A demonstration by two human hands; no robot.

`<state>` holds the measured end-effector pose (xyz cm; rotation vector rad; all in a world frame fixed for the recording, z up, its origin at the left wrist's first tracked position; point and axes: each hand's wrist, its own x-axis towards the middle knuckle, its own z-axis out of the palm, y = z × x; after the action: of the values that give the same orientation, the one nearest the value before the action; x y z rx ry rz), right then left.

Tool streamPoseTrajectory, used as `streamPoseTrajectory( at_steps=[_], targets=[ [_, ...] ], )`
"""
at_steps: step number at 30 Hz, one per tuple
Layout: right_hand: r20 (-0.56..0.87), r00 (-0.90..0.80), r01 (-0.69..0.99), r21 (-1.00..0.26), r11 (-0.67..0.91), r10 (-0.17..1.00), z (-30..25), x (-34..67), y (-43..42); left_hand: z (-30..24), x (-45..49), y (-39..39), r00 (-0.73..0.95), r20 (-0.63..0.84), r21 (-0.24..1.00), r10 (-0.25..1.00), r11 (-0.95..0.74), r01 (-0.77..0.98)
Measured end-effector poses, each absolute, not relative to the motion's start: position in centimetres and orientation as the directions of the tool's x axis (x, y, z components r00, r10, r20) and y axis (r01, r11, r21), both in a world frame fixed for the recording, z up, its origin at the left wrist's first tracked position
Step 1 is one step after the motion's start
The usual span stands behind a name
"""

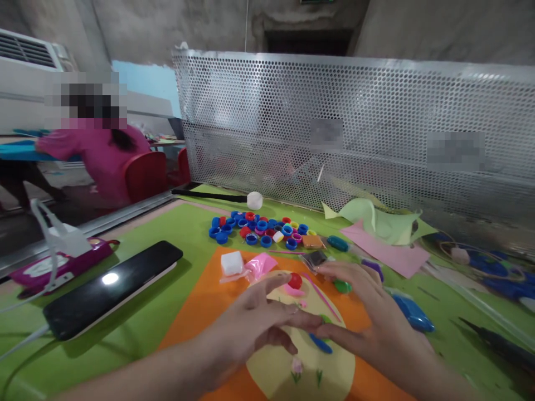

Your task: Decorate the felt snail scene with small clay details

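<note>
A pale yellow paper cutout [340,367] lies on an orange sheet [184,334], decorated with a red ball [295,280], a blue strip [321,344], a pink strip [321,295] and small clay flowers [296,365]. My left hand [267,317] hovers over the cutout, fingers spread, index fingertip beside the red ball. From the right comes my right hand [371,317], thumb and fingers apart. Its thumb and a left fingertip meet at a small green piece [325,319], mostly hidden; whether they press it I cannot tell. Neither hand visibly grips anything.
Several bottle caps [262,225] sit behind the sheet, near clay packets [261,265] and a white block [231,263]. A power bank or phone [112,289] and purple power strip [62,267] lie left. Pink paper [384,248] and a blue packet [413,313] lie right. Perforated metal [355,111] borders the table.
</note>
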<state>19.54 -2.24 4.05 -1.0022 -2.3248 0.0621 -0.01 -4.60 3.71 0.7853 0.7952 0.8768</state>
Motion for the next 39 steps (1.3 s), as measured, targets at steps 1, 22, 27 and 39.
streamPoseTrajectory(
  at_steps=[1,22,27,39],
  targets=[
    [0.513,-0.535,0.639,-0.275,0.719,0.672,4.0,19.6,-2.3,3.8,0.0,-4.6,0.427,-0.277,0.807,0.861,0.449,-0.384],
    [0.282,-0.401,0.595,-0.643,0.482,0.871,4.1,18.6,-3.3,2.5,0.0,-5.6,0.476,0.048,0.925,0.878,0.140,-0.352],
    [0.207,-0.390,0.601,-0.681,0.418,0.897,5.0,18.7,-3.1,3.1,-0.3,-5.8,0.441,0.080,0.981,0.894,0.008,-0.196],
    [0.136,-0.484,0.607,-0.660,0.444,0.864,3.2,17.7,-4.0,2.6,-0.3,-6.4,0.659,0.277,0.824,0.699,-0.525,0.211]
  ],
)
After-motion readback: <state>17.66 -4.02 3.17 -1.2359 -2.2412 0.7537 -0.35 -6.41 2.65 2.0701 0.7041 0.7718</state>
